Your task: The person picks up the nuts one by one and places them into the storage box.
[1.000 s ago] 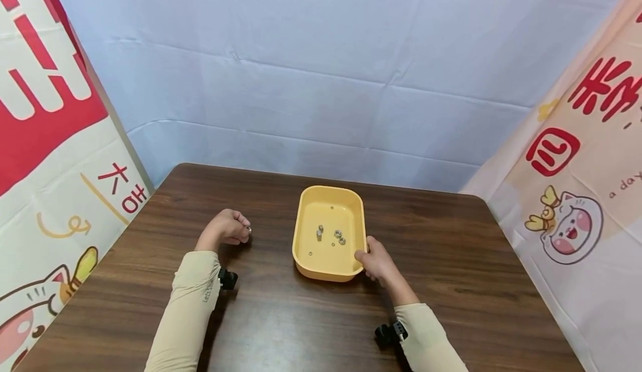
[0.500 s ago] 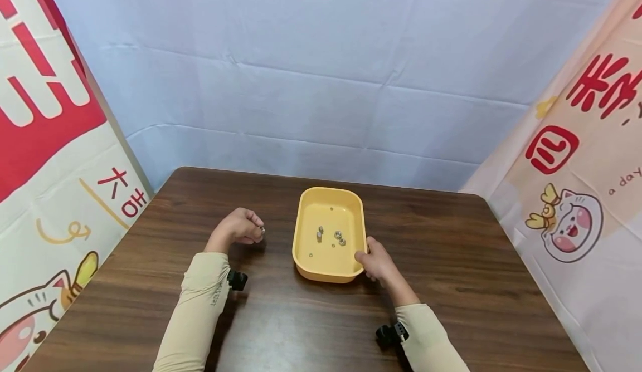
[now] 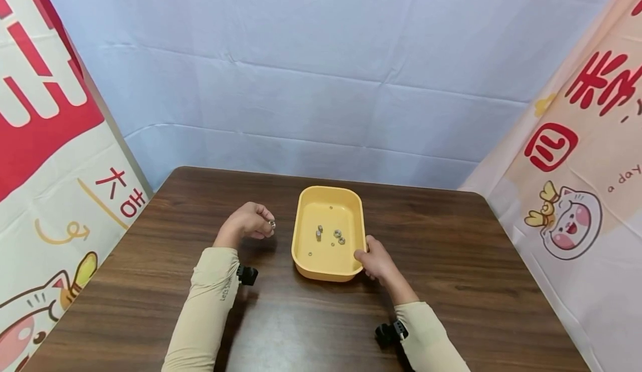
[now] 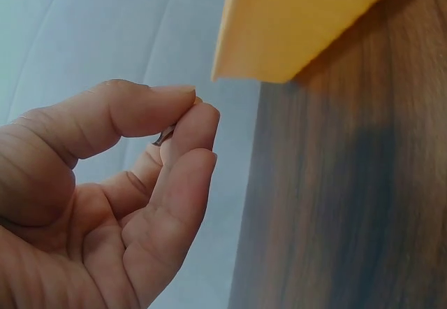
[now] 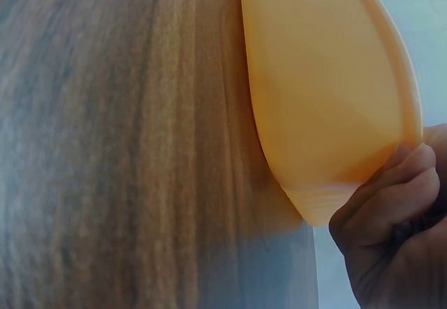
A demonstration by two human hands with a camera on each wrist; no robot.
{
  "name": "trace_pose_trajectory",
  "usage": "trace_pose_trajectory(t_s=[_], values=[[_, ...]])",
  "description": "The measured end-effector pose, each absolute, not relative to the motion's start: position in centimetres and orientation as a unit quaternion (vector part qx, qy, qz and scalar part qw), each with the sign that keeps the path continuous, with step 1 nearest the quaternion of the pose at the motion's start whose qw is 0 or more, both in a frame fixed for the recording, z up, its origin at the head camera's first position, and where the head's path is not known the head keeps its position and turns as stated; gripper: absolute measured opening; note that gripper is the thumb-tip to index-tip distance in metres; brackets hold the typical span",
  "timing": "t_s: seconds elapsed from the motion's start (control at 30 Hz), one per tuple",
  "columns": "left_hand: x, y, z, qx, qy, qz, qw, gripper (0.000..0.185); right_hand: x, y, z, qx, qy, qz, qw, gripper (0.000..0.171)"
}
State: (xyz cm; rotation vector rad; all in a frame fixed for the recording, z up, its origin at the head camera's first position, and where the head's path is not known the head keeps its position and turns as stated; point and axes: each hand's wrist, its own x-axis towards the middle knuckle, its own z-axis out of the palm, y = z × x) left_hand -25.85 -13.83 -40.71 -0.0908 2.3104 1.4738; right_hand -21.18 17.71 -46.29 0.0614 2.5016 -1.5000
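Between thumb and fingertips, my left hand [image 3: 249,221] pinches a small metal nut [image 3: 272,224], held above the table to the left of a yellow tray [image 3: 346,219]. In the left wrist view only a sliver of the nut [image 4: 165,135] shows between thumb and forefinger. My right hand [image 3: 375,258] grips the tray's right rim near its front corner, thumb over the edge and fingers outside. On the tray floor lie two larger nuts [image 3: 338,234], two more metal pieces [image 3: 318,237] that look like nuts on edge, and several tiny nuts [image 3: 310,254].
The tray stands on a dark wood-grain table [image 3: 301,322] with rounded far corners. A pale cloth [image 3: 301,82] hangs behind it. Printed banners [image 3: 572,194] flank both sides. A black camera [image 3: 247,275] is strapped to the left wrist, and another [image 3: 388,334] to the right.
My left hand has moved right, toward the tray, and a little upward in view, carrying the nut. The right hand and the tray have stayed put.
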Motion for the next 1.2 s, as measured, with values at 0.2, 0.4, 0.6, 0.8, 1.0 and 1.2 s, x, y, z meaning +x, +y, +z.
trace_pose_trajectory(t_s=[0.2,0.4,0.6,0.8,1.0,1.2], values=[[-26.1,-12.9,-39.7,-0.024,0.830,0.520,0.200,0.024,-21.2,17.6,-46.2,0.021,0.854,-0.509,0.111,0.012],[-26.5,-11.7,-39.3,-0.014,0.838,0.505,0.207,0.022,-21.2,17.6,-46.0,0.020,0.853,-0.510,0.111,0.012],[-26.9,-10.2,-39.3,-0.003,0.843,0.496,0.209,0.021,-21.2,17.6,-46.1,0.022,0.851,-0.512,0.113,0.012],[-27.5,-8.8,-39.3,0.005,0.850,0.481,0.217,0.020,-21.2,17.5,-46.2,0.024,0.848,-0.517,0.114,0.013],[-28.0,-7.6,-38.9,0.010,0.854,0.469,0.224,0.017,-21.3,17.5,-46.1,0.025,0.852,-0.510,0.114,0.013],[-28.5,-6.9,-38.6,0.019,0.855,0.462,0.233,0.016,-21.2,17.5,-46.1,0.022,0.858,-0.500,0.116,0.014]])
